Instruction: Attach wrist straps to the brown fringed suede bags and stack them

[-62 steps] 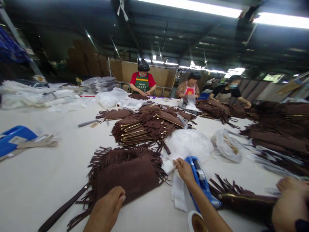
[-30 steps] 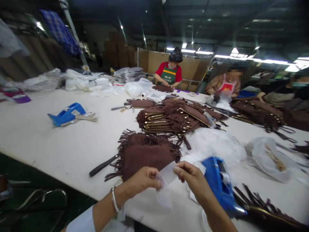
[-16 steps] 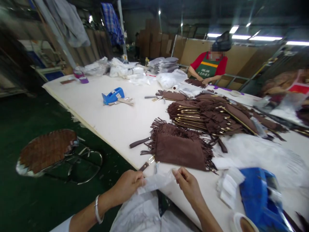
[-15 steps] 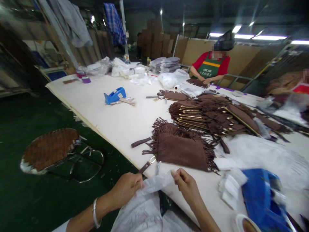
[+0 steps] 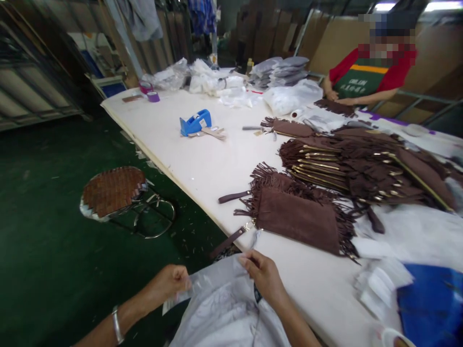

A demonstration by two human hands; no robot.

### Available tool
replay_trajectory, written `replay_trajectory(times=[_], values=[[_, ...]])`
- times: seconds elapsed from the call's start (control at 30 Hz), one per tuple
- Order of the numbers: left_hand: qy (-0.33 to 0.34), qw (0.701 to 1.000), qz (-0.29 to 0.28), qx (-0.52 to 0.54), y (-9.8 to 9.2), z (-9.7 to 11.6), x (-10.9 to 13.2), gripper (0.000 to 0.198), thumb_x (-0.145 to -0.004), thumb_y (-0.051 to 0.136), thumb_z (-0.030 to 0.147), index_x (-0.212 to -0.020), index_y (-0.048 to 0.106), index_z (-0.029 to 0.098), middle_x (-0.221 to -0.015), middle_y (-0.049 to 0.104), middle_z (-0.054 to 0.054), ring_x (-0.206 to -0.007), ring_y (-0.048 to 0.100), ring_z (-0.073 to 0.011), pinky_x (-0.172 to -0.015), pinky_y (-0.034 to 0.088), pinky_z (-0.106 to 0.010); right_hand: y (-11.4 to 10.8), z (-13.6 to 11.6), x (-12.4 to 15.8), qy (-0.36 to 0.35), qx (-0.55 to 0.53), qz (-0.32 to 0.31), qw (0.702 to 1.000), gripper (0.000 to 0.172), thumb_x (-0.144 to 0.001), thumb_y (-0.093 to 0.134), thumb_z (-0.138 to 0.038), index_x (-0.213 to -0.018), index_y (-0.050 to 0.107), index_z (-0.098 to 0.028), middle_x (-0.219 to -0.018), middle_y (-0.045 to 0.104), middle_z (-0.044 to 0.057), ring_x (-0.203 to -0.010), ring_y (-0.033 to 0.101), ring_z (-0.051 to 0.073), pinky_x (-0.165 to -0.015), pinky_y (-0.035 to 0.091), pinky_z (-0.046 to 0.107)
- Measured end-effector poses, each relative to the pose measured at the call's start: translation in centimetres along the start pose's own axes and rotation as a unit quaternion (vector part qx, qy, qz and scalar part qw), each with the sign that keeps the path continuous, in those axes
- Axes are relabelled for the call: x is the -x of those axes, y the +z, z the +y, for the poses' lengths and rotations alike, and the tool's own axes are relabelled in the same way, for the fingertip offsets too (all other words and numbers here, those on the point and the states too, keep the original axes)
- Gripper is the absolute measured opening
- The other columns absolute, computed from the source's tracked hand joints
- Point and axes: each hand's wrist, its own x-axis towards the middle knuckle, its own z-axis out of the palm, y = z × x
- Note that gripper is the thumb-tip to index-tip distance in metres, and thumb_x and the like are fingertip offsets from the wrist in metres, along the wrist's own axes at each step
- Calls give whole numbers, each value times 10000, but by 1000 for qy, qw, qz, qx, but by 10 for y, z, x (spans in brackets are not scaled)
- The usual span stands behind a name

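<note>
My left hand and my right hand each pinch an edge of a thin clear plastic sheet, stretched between them just off the table's near edge. Below it lies a bundle of pale plastic on my lap. Directly beyond my right hand a brown suede fringed bag lies flat on the white table, its strap and gold clasp pointing toward me. A fanned pile of the same brown bags sits behind it.
A blue tape dispenser and white paper slips are at lower right. Another blue dispenser sits mid-table. A stool with a woven seat stands on the green floor at left. A person in a green apron works at the far side.
My hands took a clear sheet from beside the blue dispenser, carried it left off the table edge and spread apart. My view swung left and down toward the floor and stool.
</note>
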Motion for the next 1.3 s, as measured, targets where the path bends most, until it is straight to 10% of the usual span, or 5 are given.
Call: replay_trajectory(times=[0.23, 0.63, 0.9, 1.1, 1.3], values=[[88, 972, 53, -212, -4, 31, 28, 473, -903, 401, 551, -638, 507, 173, -617, 477, 30, -603, 444, -128, -572, 312, -232, 7, -23, 4, -51, 138, 44, 988, 310, -915, 444, -432, -692, 494, -223, -591, 533, -27, -568, 513, 145, -552, 304, 236], [61, 989, -105, 79, 3, 20, 5, 423, -769, 673, 478, -1032, 639, 149, -1017, 667, -73, -921, 592, -212, -794, 432, -292, 65, -18, 4, -108, 242, 18, 964, 337, -954, 398, -363, -667, 469, -202, -615, 566, 14, -597, 487, 145, -556, 221, 268], [46, 986, -16, 159, 27, 17, -28, 375, -673, 770, 462, -684, 608, 125, -648, 645, -39, -581, 543, -147, -580, 374, -251, 79, 2, -5, 35, -18, -13, 999, 381, -902, 417, -505, -697, 514, -199, -613, 547, 0, -548, 509, 138, -491, 342, 233], [57, 996, 34, 67, 7, 19, -16, 394, -757, 668, 509, -730, 682, 116, -665, 639, -21, -633, 528, -155, -623, 356, -253, 91, 17, -21, 209, -255, 80, 941, 589, -679, 667, -608, -1094, 503, -224, -871, 607, 34, -682, 614, 191, -412, 444, 233], [49, 997, 42, 41, 6, 24, -16, 384, -813, 599, 499, -748, 671, 128, -667, 593, 0, -652, 496, -157, -621, 333, -248, 92, 5, -42, 188, -320, 91, 924, 428, -595, 762, -541, -655, 519, -193, -572, 537, -30, -503, 488, 105, -391, 346, 184]])
